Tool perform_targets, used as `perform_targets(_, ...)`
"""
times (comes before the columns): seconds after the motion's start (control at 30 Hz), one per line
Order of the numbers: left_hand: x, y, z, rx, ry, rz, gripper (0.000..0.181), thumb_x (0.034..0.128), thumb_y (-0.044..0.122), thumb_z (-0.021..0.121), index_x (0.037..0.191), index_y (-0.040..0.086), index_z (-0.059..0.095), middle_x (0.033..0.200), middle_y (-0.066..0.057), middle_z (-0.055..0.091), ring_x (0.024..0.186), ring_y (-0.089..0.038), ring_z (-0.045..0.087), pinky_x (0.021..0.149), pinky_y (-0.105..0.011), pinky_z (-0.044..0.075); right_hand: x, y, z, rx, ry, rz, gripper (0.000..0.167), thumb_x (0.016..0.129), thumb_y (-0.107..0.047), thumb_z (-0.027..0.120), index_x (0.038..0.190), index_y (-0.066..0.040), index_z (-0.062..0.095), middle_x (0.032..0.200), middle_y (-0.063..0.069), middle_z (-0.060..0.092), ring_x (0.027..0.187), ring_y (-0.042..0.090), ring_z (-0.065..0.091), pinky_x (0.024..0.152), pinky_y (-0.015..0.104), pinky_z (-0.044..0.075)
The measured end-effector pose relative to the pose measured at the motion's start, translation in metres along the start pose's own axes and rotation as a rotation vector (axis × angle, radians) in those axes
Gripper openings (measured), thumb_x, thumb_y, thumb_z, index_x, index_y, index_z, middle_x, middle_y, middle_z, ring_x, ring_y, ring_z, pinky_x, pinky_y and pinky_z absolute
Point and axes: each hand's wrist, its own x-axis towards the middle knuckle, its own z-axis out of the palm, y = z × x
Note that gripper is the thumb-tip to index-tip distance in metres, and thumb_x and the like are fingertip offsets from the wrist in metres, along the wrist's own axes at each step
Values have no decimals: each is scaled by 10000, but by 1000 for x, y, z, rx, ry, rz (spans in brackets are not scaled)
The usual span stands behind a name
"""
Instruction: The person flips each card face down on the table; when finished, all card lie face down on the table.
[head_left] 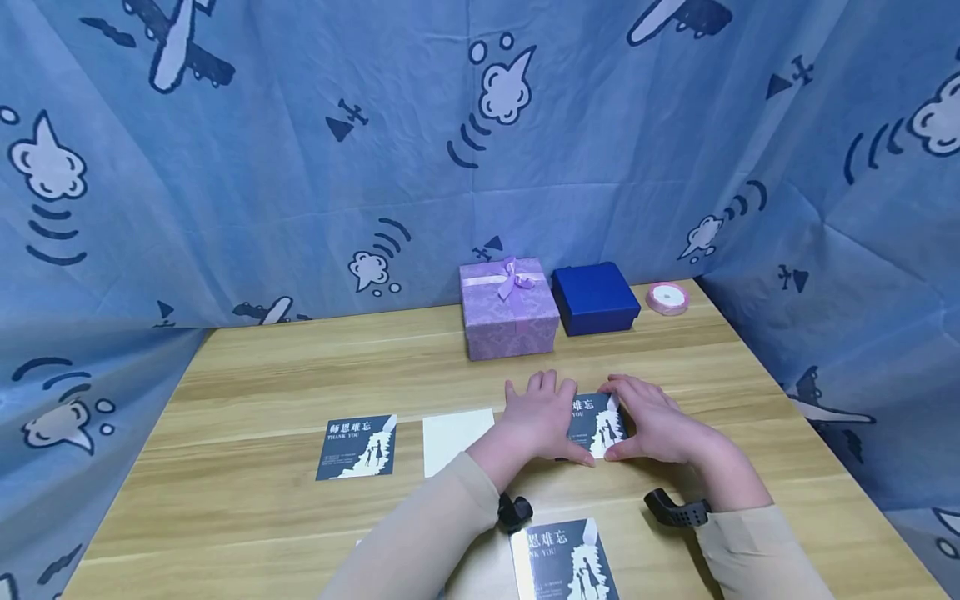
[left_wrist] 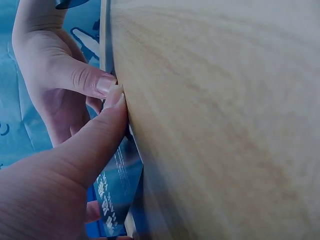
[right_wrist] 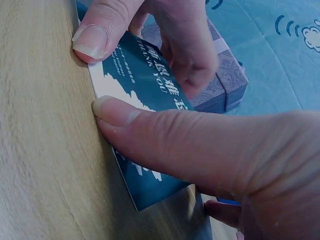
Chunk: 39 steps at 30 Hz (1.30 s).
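Note:
In the head view a dark "THANK YOU" card (head_left: 596, 421) lies between both hands on the right part of the table. My left hand (head_left: 542, 421) grips it from the left, thumb at the near edge and fingers toward the far edge. From the other side my right hand (head_left: 660, 421) holds it the same way. The two thumbs sit close together on the card's near edge, as the right wrist view shows, with the printed face of the card (right_wrist: 150, 75) upward. Whether the card touches the tabletop I cannot tell.
Left of the hands lie a white card (head_left: 453, 437) and another dark card (head_left: 356, 447). One more dark card (head_left: 562, 562) lies nearer, between the forearms. Behind stand a purple gift box (head_left: 510, 321), a blue box (head_left: 596, 300) and a pink ribbon roll (head_left: 667, 298).

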Motion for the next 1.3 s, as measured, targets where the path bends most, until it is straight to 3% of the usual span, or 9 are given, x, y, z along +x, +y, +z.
perform_targets(0.17,2,0,0,-21,-21,-2,1002,675,799,785,1470,293,443,1492,-23,453,1452,-239,378,1108,-714,361,-1,0,0,6,-1,1,875,754,-423,918,1442,-122,469,1564,264,394,1398,524,355,1107,785,240)
perform_targets(0.4,5,-3,-2,-84,-2,-10,926,699,720,831,1459,325,478,1423,-6,521,1405,-216,448,1079,-738,373,2,0,-2,21,16,15,796,808,-362,892,1427,-97,469,1520,240,447,1373,476,403,1112,734,316)
perform_targets(0.6,5,-9,-5,-86,58,11,862,745,679,824,1451,324,480,1326,-7,586,1149,-200,640,1035,-686,456,6,-1,-4,49,31,58,812,826,-333,883,1437,-36,440,1430,227,508,1260,402,475,1092,665,405)
perform_targets(0.8,6,-10,-4,-104,55,16,842,792,642,809,1477,357,412,1291,-24,593,1044,-259,698,1030,-690,460,8,0,-4,59,42,83,887,848,-377,859,1488,13,384,1443,271,494,1267,419,494,1101,660,405)
perform_targets(0.97,6,-14,-6,-127,53,28,750,852,594,781,1475,390,416,1308,-34,594,1033,-265,701,1036,-677,462,9,2,-5,81,62,71,722,882,-309,836,1418,5,466,1339,215,570,1186,364,535,1071,622,449)
perform_targets(1.17,6,-21,-8,-162,38,56,679,916,518,747,1495,400,413,1362,-23,605,1090,-212,669,985,-493,533,9,4,-5,97,64,78,561,905,-273,816,1313,-39,510,1233,145,614,1110,313,555,1031,588,483)
perform_targets(1.3,5,-23,-8,-191,46,66,660,924,492,748,1488,401,419,1354,-28,612,1089,-207,663,971,-452,535,9,6,-4,115,86,64,456,926,-228,793,1263,-60,534,1217,138,624,1112,317,574,1030,595,484)
